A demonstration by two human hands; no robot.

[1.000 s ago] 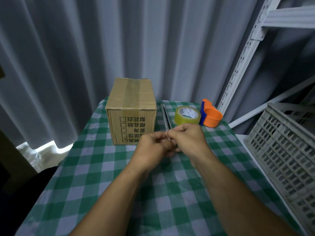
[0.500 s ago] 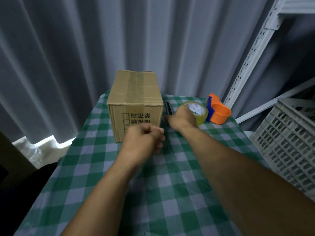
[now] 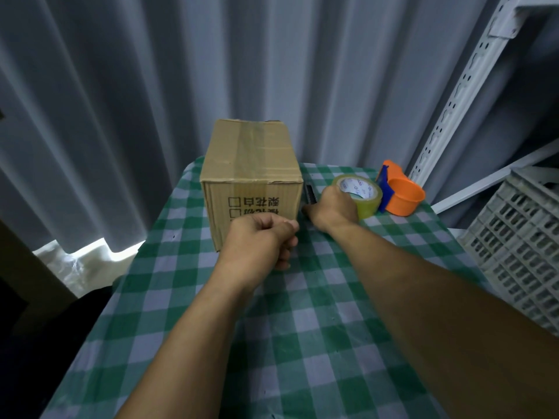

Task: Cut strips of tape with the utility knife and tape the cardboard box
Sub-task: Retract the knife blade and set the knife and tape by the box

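A brown cardboard box (image 3: 251, 176) with clear tape along its top seam stands at the far side of the checked table. My left hand (image 3: 260, 240) is a closed fist just in front of the box's lower right corner, and nothing shows in it. To the right of the box lies the dark utility knife (image 3: 310, 193), its near end hidden under my right hand (image 3: 332, 207). That hand rests on the table, pressed against the left side of the yellowish tape roll (image 3: 364, 196). Its fingers are hidden behind it.
An orange and blue tape dispenser (image 3: 402, 198) sits right of the roll. The green checked tablecloth (image 3: 302, 343) covers the table. A white plastic crate (image 3: 520, 246) and a metal shelf upright (image 3: 453, 95) stand on the right. Grey curtains hang behind.
My hands were together near the knife's near end. My right hand has since reached forward to the knife and roll. My left hand drew back to the box front.
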